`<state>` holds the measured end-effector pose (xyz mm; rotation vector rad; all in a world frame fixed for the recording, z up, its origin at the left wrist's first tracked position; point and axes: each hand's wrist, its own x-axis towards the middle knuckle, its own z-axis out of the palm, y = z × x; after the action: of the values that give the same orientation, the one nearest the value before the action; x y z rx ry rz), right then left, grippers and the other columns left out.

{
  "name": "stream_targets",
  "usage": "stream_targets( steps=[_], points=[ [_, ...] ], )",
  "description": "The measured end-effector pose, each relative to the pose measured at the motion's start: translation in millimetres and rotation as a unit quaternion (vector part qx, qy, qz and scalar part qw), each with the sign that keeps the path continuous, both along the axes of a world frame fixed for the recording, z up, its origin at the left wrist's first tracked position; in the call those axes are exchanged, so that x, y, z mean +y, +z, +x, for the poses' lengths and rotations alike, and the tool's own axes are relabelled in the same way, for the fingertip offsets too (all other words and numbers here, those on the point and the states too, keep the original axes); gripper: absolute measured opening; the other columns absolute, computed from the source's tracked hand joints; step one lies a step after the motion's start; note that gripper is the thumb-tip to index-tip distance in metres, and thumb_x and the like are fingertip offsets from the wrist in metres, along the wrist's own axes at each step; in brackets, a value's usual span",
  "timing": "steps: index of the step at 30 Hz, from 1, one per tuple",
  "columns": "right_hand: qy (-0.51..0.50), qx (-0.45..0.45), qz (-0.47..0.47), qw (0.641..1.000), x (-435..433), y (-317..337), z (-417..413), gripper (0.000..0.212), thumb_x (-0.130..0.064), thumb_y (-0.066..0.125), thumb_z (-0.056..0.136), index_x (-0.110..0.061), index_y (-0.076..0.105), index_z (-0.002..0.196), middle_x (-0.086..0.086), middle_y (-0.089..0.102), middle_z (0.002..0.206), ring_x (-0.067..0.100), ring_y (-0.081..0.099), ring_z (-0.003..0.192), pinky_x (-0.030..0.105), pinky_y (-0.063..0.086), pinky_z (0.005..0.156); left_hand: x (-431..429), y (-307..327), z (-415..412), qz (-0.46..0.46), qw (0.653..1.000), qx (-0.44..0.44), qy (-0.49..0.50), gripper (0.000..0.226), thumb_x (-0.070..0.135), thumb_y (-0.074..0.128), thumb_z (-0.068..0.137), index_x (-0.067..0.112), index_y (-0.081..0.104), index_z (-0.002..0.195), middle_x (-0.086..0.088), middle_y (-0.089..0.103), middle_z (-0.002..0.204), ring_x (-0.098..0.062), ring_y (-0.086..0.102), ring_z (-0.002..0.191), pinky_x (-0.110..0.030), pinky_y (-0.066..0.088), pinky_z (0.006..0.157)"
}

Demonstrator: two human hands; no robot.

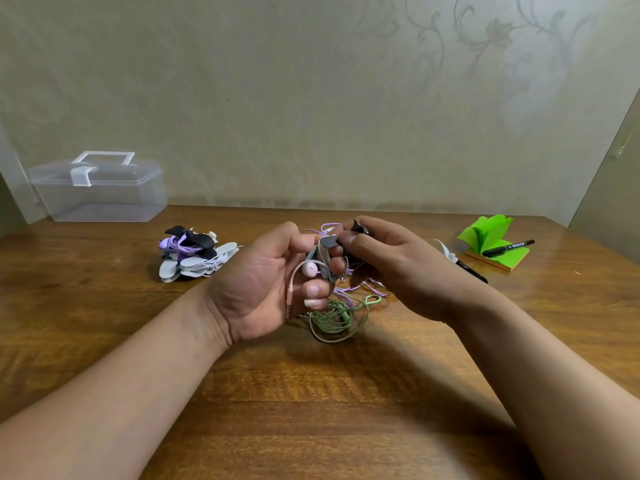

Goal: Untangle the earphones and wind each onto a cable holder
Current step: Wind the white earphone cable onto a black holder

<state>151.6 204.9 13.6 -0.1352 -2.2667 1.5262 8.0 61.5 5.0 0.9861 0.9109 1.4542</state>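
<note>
My left hand (266,285) is palm up above the table and curls around a grey cable holder (325,252) wound with pink earphones (311,269); the pink plug end hangs over my palm. My right hand (391,268) pinches the dark upper flap of that holder from the right. Beneath both hands a loose green earphone cable (337,318) lies coiled on the table. Purple earphone cable (360,287) is tangled behind it, partly hidden by my fingers.
A pile of grey and black cable holders with wound purple and white earphones (194,256) lies left of my hands. A clear plastic box (100,188) stands at the back left. Green sticky notes (491,240) with a black marker (509,247) sit at the right.
</note>
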Motion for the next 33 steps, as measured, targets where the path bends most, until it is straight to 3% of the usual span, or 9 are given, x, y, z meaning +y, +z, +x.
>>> stream_targets(
  steps=[4, 11, 17, 21, 24, 27, 33],
  points=[
    [-0.021, 0.009, 0.011, 1.000, -1, -2, -3, 0.019, -0.027, 0.052, 0.110, -0.016, 0.065, 0.101, -0.001, 0.068, 0.089, 0.011, 0.061, 0.083, 0.036, 0.047, 0.074, 0, 1, 2, -0.005, 0.999, 0.029, 0.039, 0.018, 0.025, 0.053, 0.099, 0.010, 0.061, 0.093, 0.000, 0.052, 0.077, -0.009, 0.039, 0.053, -0.023, 0.031, 0.052],
    [-0.010, 0.025, -0.076, 0.997, -3, -5, -7, 0.015, -0.021, 0.056, 0.105, -0.009, 0.065, 0.101, 0.004, 0.068, 0.086, 0.019, 0.058, 0.082, 0.035, 0.046, 0.071, 0, 3, 2, -0.013, 0.997, 0.030, 0.074, 0.016, 0.019, 0.064, 0.096, 0.004, 0.059, 0.098, -0.006, 0.048, 0.083, -0.006, 0.038, 0.047, -0.019, 0.035, 0.044],
    [-0.009, 0.038, -0.104, 0.994, -5, -5, -9, 0.011, -0.024, 0.061, 0.088, -0.014, 0.064, 0.089, 0.006, 0.065, 0.081, 0.020, 0.056, 0.077, 0.035, 0.044, 0.068, -4, 8, 6, -0.021, 0.995, 0.064, 0.077, 0.016, 0.023, 0.062, 0.091, 0.008, 0.064, 0.090, -0.002, 0.060, 0.075, -0.007, 0.051, 0.046, -0.020, 0.046, 0.043],
    [-0.052, 0.039, -0.024, 0.998, -5, -6, -8, 0.018, -0.026, 0.065, 0.087, -0.012, 0.064, 0.097, 0.002, 0.069, 0.079, 0.017, 0.061, 0.075, 0.037, 0.048, 0.069, -1, 6, 9, -0.029, 0.994, 0.046, 0.096, 0.014, 0.020, 0.062, 0.095, 0.008, 0.067, 0.098, -0.007, 0.070, 0.086, -0.011, 0.066, 0.052, -0.022, 0.055, 0.046],
    [-0.096, 0.008, 0.064, 0.993, -3, -7, -7, 0.021, -0.032, 0.066, 0.093, -0.018, 0.068, 0.108, -0.001, 0.073, 0.086, 0.016, 0.068, 0.079, 0.042, 0.055, 0.074, 6, 0, 13, -0.040, 0.985, 0.056, 0.156, 0.010, 0.013, 0.057, 0.101, 0.009, 0.067, 0.101, -0.008, 0.072, 0.083, -0.010, 0.065, 0.052, -0.021, 0.055, 0.046],
    [-0.132, -0.020, 0.164, 0.977, -2, -9, -6, 0.024, -0.045, 0.062, 0.095, -0.024, 0.067, 0.106, -0.001, 0.072, 0.090, 0.022, 0.068, 0.086, 0.053, 0.057, 0.081, 12, -7, 18, -0.035, 0.972, 0.077, 0.217, 0.013, 0.010, 0.055, 0.103, 0.012, 0.068, 0.099, -0.005, 0.071, 0.077, -0.009, 0.061, 0.050, -0.020, 0.052, 0.045],
    [-0.174, -0.010, 0.185, 0.967, -4, -11, -9, 0.017, -0.038, 0.066, 0.100, -0.025, 0.064, 0.111, -0.006, 0.069, 0.097, 0.015, 0.065, 0.089, 0.039, 0.054, 0.080, 18, -13, 18, 0.008, 0.954, 0.130, 0.271, 0.019, 0.006, 0.054, 0.104, 0.018, 0.067, 0.098, 0.003, 0.062, 0.074, -0.006, 0.051, 0.056, -0.019, 0.047, 0.052]
  ],
)
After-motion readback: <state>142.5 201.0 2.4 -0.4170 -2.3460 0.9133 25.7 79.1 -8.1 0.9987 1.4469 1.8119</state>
